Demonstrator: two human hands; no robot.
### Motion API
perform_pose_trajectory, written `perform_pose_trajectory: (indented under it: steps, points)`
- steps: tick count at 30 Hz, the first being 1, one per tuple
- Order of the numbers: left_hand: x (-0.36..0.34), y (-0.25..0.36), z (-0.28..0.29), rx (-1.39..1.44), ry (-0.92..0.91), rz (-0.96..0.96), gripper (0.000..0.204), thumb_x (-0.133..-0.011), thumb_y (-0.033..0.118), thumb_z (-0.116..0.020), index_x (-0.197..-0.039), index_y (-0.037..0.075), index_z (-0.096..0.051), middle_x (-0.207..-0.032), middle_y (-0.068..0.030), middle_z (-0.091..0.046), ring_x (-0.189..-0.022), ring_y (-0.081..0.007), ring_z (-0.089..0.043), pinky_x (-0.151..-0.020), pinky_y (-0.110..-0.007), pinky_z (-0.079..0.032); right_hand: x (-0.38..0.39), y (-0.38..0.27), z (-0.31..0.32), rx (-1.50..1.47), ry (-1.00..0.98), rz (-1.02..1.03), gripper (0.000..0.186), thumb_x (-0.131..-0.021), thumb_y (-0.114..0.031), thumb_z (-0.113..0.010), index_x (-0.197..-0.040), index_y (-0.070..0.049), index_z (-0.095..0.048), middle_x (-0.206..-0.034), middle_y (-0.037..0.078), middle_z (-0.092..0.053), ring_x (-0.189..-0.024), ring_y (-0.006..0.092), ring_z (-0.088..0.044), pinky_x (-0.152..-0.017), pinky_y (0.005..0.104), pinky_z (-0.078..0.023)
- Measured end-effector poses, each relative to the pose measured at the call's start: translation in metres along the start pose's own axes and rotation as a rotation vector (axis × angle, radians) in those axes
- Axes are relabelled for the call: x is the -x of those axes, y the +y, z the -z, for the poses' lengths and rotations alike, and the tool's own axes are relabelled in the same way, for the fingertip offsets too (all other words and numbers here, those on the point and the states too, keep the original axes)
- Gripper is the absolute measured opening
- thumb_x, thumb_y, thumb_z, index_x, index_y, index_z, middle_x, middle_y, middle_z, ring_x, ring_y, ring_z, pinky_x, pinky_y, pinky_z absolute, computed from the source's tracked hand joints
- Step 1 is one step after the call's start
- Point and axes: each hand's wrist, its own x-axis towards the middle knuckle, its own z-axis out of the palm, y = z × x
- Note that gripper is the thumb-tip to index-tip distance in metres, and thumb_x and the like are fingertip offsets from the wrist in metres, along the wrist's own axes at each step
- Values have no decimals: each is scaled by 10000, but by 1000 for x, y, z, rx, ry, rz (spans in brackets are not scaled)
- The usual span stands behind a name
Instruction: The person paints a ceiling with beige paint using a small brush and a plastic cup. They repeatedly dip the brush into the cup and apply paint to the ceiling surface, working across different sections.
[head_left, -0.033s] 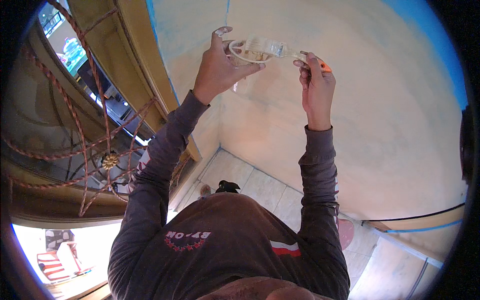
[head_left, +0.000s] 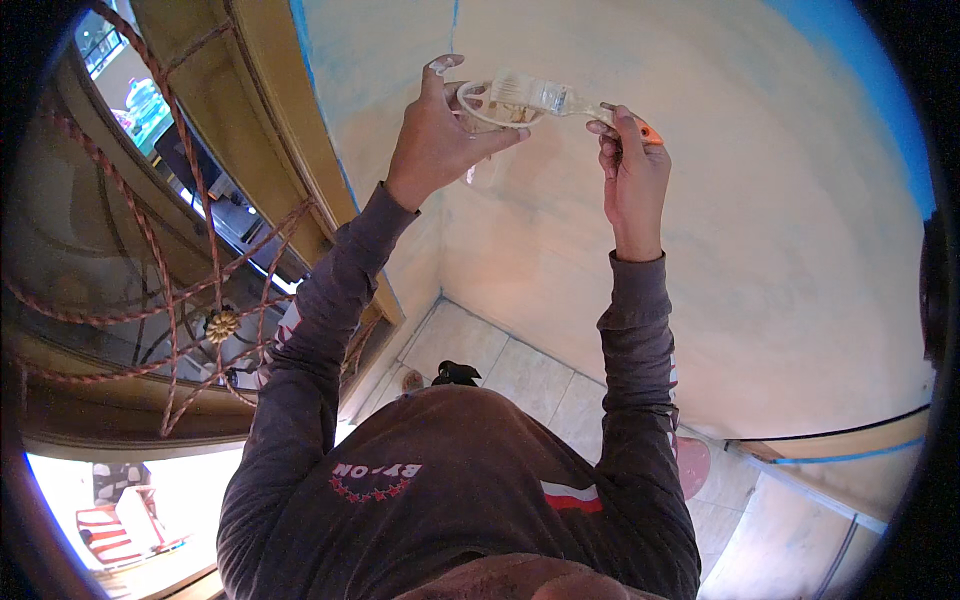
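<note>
In front of the wall, my left hand is wrapped round a small pale cup, with the thumb along its near side and whitish smears on a raised finger. My right hand grips a paintbrush by its orange-tipped handle. The brush lies almost level, its pale bristles pointing left over the cup's mouth. Whether the bristles touch the rim, I cannot tell. Most of the cup's contents and far side are hidden by the brush and my fingers.
A cream-painted wall with blue edges fills the far and right sides. To the left stands a brown door frame with twisted metal bars and a gold flower ornament. Pale floor tiles and a pinkish round object lie below.
</note>
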Motion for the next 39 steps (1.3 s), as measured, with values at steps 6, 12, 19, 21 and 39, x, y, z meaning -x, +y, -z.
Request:
perform_pose_trajectory:
  steps: [6, 12, 19, 21, 39]
  points:
    - [-9, -4, 5, 41, -28, 14, 1075, -678, 367, -974, -1425, -59, -329, -1137, -285, -708, -1048, -303, -737, -891, -368, -595, -10, 6, -5, -4, 63, -20, 249, -1016, -197, -660, -1073, 41, -707, -819, 94, -713, -577, 38, -437, -485, 202, -325]
    - [-36, -14, 12, -20, -25, 7, 1033, -691, 331, -972, -1441, -8, -346, -1201, -277, -690, -1036, -307, -734, -877, -386, -608, -28, 0, -30, -42, 103, 29, 214, -1007, -190, -662, -1012, 22, -698, -812, 89, -703, -571, 37, -422, -484, 199, -311]
    - [-111, 1, 26, -94, 71, -108, 1059, -655, 476, -959, -1383, -56, -402, -1142, -265, -716, -1043, -319, -736, -901, -389, -588, -119, -30, -76, -4, 26, 357, 231, -994, -223, -681, -916, -8, -721, -775, 69, -696, -581, 59, -476, -528, 215, -361]
    - [-130, 0, 28, -96, 91, -138, 1068, -645, 506, -953, -1368, -63, -413, -1141, -268, -715, -1038, -334, -736, -904, -388, -585, -147, -44, -98, 51, 18, 458, 245, -995, -227, -691, -890, -8, -717, -727, 25, -660, -569, 65, -475, -517, 239, -368]
    - [-150, -12, 22, -2, 106, -118, 1062, -610, 491, -969, -1357, -40, -434, -1140, -278, -706, -1037, -356, -728, -913, -411, -580, -227, -61, -161, 614, 201, 1021, 301, -1003, -228, -681, -898, 43, -759, -751, 56, -729, -656, 112, -592, -615, 300, -477]
